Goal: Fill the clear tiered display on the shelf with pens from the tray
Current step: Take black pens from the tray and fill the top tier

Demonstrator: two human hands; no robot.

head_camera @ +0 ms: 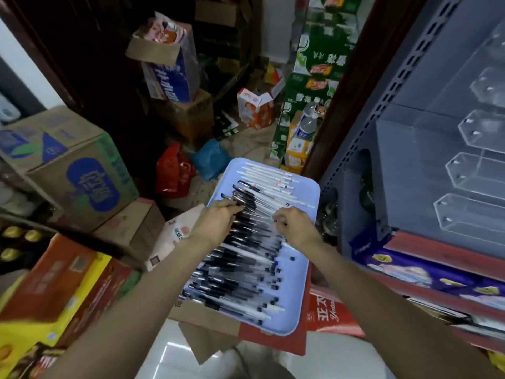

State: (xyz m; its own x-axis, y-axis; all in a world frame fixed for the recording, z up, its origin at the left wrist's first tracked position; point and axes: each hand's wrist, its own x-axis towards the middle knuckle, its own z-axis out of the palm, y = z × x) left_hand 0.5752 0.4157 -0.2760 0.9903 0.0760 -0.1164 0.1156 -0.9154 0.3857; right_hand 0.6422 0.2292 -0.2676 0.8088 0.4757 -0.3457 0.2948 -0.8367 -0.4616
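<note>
Below, a rounded pale-blue plastic tray [306, 310] carries dozens of slim pens [246, 258], mostly black-capped with some white, where the left hand [216, 220] pinches several black ones, the right hand [293, 224] curls round others, and the clear acrylic tiered display [470, 170] stands on the grey shelf [410, 149].

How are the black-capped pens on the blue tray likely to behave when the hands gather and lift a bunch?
The black-capped pens look like thin, rigid sticks, so they probably stay stiff and light. Lying loose and side by side on the smooth blue tray, they may roll or slide when nudged. With the left hand and right hand on the pile, a few could slip from a bunch.
</note>
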